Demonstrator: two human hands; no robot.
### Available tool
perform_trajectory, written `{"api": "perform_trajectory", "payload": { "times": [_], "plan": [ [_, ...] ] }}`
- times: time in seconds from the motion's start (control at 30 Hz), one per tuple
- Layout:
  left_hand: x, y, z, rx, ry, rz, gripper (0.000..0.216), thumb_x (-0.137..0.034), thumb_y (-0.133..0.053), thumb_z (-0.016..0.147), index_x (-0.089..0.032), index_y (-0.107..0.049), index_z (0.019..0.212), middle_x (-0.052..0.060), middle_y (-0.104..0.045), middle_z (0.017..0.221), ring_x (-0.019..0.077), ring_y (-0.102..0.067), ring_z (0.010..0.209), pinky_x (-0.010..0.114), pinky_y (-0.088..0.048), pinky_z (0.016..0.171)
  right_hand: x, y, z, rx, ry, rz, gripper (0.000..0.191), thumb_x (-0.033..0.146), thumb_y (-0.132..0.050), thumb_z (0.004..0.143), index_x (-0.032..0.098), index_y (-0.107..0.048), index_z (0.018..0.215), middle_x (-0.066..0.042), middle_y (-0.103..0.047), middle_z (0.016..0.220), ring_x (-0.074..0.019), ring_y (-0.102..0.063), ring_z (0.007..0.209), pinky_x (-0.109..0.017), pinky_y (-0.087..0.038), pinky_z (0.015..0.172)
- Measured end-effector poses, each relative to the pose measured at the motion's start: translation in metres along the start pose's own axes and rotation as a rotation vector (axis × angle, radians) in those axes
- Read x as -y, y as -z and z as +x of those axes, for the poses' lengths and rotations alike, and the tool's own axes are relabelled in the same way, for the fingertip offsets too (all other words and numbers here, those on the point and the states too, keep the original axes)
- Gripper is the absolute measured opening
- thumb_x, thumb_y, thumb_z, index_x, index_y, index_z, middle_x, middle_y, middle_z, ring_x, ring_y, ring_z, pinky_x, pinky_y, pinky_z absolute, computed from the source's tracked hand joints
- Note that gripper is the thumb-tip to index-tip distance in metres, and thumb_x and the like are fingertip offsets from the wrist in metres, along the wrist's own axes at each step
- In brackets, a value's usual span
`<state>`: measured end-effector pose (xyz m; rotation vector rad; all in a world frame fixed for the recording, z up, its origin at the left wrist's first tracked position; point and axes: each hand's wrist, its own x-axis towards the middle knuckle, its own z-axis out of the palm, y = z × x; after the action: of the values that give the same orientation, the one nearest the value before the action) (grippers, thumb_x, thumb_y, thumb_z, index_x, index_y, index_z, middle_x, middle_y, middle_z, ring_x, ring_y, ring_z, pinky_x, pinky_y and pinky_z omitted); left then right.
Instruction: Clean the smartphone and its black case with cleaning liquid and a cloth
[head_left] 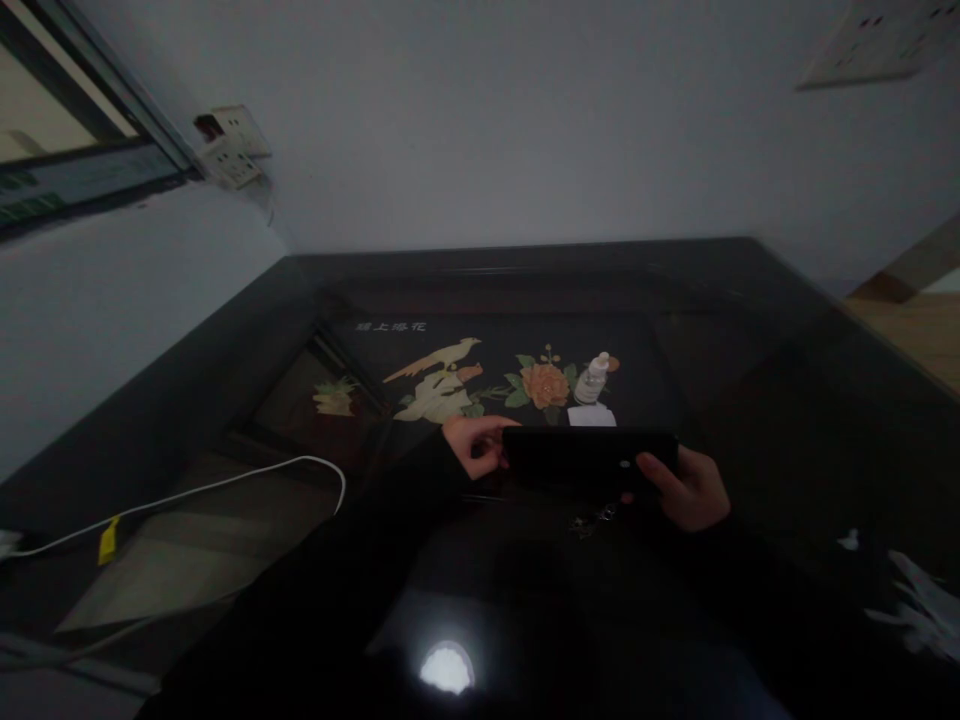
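Both hands hold a black phone (589,457) sideways above a dark glossy table (750,330). My left hand (476,443) pinches its left end, fingers closed round the edge. At the right end, my right hand (686,487) grips it with the thumb lying on the phone's face. Both sleeves are dark. Just beyond the phone stand a small white bottle (592,378) and a white card or box (592,416), on the table's inlaid picture of a bird and flowers (480,385).
A white cable (225,485) with a yellow tag (109,541) runs over the table's left side. Wall sockets (232,150) sit in the corner at upper left. White scraps (919,595) lie at the right edge. A lamp glare (447,667) reflects near me.
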<state>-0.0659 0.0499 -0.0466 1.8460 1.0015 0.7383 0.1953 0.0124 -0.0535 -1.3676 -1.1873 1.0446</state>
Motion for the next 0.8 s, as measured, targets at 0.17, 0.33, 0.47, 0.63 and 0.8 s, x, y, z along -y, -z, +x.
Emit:
{"api": "perform_trajectory", "payload": {
  "times": [0.17, 0.33, 0.47, 0.63, 0.8],
  "plan": [
    [0.003, 0.0, 0.0, -0.024, -0.006, 0.066, 0.04, -0.013, -0.047, 0.067, -0.008, -0.061, 0.104, 0.003, -0.066, 0.063, 0.0111, -0.063, 0.056, 0.019, -0.049, 0.057, -0.005, 0.004, 0.002, 0.039, 0.037, -0.112, 0.035, 0.05, -0.064, 0.067, 0.017, -0.055, 0.059, 0.002, -0.056, 0.046, -0.0154, -0.056, 0.036, -0.022, -0.043, 0.032],
    [0.008, 0.002, 0.001, -0.041, -0.02, 0.192, 0.034, -0.017, -0.048, 0.068, -0.01, -0.064, 0.098, 0.002, -0.065, 0.061, 0.0095, -0.06, 0.054, 0.017, -0.047, 0.055, -0.003, 0.005, 0.0, 0.079, 0.062, -0.15, 0.036, 0.052, -0.06, 0.07, 0.017, -0.056, 0.061, 0.001, -0.058, 0.044, -0.0168, -0.057, 0.037, -0.023, -0.042, 0.034],
    [0.011, 0.002, 0.003, -0.044, -0.028, 0.23, 0.031, -0.018, -0.05, 0.064, -0.011, -0.064, 0.091, -0.001, -0.062, 0.058, 0.0065, -0.055, 0.051, 0.015, -0.045, 0.054, 0.002, 0.005, -0.001, 0.099, 0.102, -0.203, 0.035, 0.052, -0.059, 0.071, 0.018, -0.057, 0.059, 0.0, -0.06, 0.042, -0.0167, -0.057, 0.038, -0.023, -0.041, 0.036],
    [0.01, 0.0, 0.003, -0.089, -0.021, 0.178, 0.028, -0.018, -0.048, 0.065, -0.011, -0.063, 0.087, -0.002, -0.059, 0.06, 0.0046, -0.051, 0.052, 0.013, -0.043, 0.054, 0.006, 0.009, 0.0, 0.162, 0.118, -0.226, 0.035, 0.049, -0.057, 0.072, 0.019, -0.057, 0.055, 0.0, -0.061, 0.043, -0.0163, -0.058, 0.041, -0.023, -0.043, 0.04],
    [0.015, -0.001, 0.003, -0.066, -0.053, 0.144, 0.025, -0.017, -0.049, 0.06, -0.013, -0.061, 0.081, -0.005, -0.053, 0.053, 0.0033, -0.045, 0.047, 0.012, -0.041, 0.051, 0.011, 0.011, -0.001, 0.231, 0.079, -0.212, 0.036, 0.051, -0.056, 0.074, 0.019, -0.058, 0.058, 0.001, -0.06, 0.042, -0.0157, -0.057, 0.038, -0.023, -0.042, 0.038]
  ]
}}
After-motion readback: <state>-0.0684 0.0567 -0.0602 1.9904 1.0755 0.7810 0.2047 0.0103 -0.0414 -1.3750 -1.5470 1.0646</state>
